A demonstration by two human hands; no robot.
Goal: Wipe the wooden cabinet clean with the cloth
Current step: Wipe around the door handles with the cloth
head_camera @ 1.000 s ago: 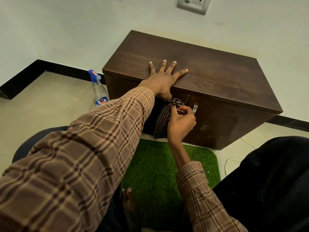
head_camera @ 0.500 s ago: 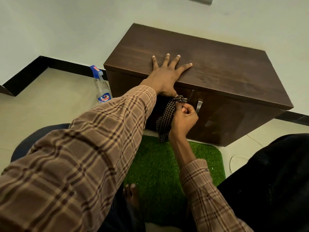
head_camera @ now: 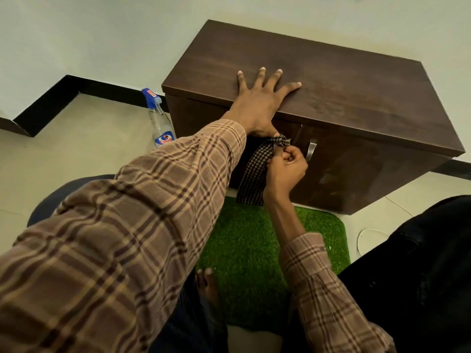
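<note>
Still gripping the cloth (head_camera: 257, 171), right hand (head_camera: 286, 171) stays at cabinet (head_camera: 331, 80) front.

Cabinet (head_camera: 344, 80) stands on the floor (head_camera: 76, 154) against the wall (head_camera: 89, 34), spray bottle (head_camera: 160, 123) just left of it, mat (head_camera: 249, 245) before it, left hand (head_camera: 260, 100) on its top edge, right hand (head_camera: 286, 169) with cloth (head_camera: 254, 174) at its front, left of the handle (head_camera: 311, 151).

One head-worn camera looks forward and steeply down from close above the person's own arms. It faces the cabinet (head_camera: 318, 80) against the far wall, with the floor and green mat (head_camera: 254, 250) near, just below the lens. No second view exists.
</note>
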